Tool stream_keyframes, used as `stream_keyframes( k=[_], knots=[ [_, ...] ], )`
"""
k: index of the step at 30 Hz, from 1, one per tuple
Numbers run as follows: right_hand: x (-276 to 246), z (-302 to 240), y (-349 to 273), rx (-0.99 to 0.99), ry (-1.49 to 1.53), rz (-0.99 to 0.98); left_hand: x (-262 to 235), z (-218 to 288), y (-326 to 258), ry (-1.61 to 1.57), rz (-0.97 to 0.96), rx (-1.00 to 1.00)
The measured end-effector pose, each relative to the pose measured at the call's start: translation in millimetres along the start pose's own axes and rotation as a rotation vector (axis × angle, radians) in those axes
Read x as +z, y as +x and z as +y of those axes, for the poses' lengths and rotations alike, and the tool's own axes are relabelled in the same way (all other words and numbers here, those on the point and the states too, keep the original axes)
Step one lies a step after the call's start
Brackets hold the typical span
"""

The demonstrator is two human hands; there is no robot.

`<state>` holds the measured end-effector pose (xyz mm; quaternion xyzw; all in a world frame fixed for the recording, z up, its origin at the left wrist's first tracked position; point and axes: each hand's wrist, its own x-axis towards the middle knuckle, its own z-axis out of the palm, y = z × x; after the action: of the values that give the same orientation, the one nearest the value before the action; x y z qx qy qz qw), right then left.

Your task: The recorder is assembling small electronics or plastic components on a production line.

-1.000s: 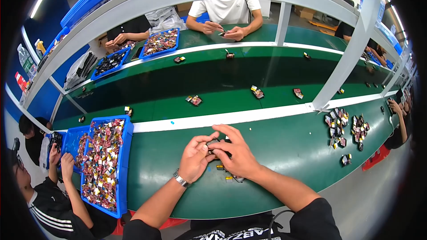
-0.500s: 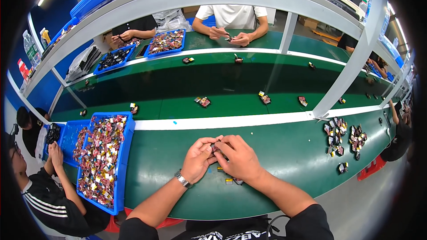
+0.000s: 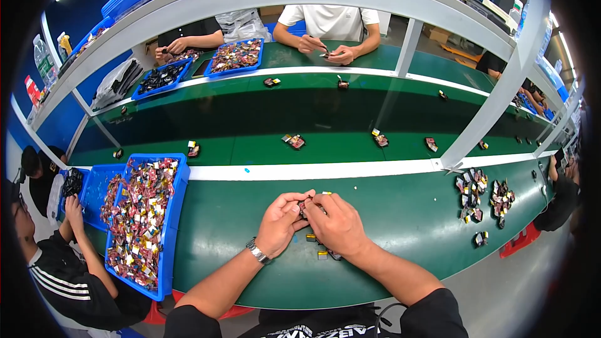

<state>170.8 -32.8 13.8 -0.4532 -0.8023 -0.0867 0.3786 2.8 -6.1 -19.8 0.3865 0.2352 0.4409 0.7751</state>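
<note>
Over the green tabletop [image 3: 238, 275], both my hands meet around one small reddish electronic part [image 3: 305, 208], mostly covered by the fingers. My left hand [image 3: 278, 224], with a metal watch on its wrist, pinches it from the left. My right hand [image 3: 341, 228] has its thumb and fingers closed on it from the right, and a yellow-white bit [image 3: 325, 193] shows behind those fingers. Just below the hands lie a few more small parts with yellow ends [image 3: 322, 255], partly hidden by my right hand.
A blue tray [image 3: 180, 213] heaped with similar parts stands at left. Clusters of parts [image 3: 471, 194] lie at right. Beyond a white rail [image 3: 313, 171], a green belt [image 3: 250, 144] carries scattered parts. A grey shelf post [image 3: 494, 81] rises at right. Co-workers sit left and opposite.
Parts on the belt have shifted slightly right. My hands stay in place, with the right fingers moved a little and a yellow-white bit now showing behind them. The view has shifted slightly.
</note>
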Motion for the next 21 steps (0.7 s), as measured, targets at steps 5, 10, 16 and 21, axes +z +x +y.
stream_keyframes(
  k=[5, 10, 16, 21],
  knots=[
    [0, -1, 2, -0.046, -0.028, 0.03, 2, 2, -1, 0.012, 0.002, 0.003],
    [2, -2, 5, -0.005, 0.046, 0.042, 5, 4, -2, 0.089, 0.039, 0.017],
    [2, -4, 4, 0.542, 0.614, 0.02, 8, 4, -2, 0.332, 0.186, 0.072],
    [6, 5, -3, 0.527, 0.664, -0.074, 5, -5, 0, 0.402, 0.195, 0.134]
  ],
)
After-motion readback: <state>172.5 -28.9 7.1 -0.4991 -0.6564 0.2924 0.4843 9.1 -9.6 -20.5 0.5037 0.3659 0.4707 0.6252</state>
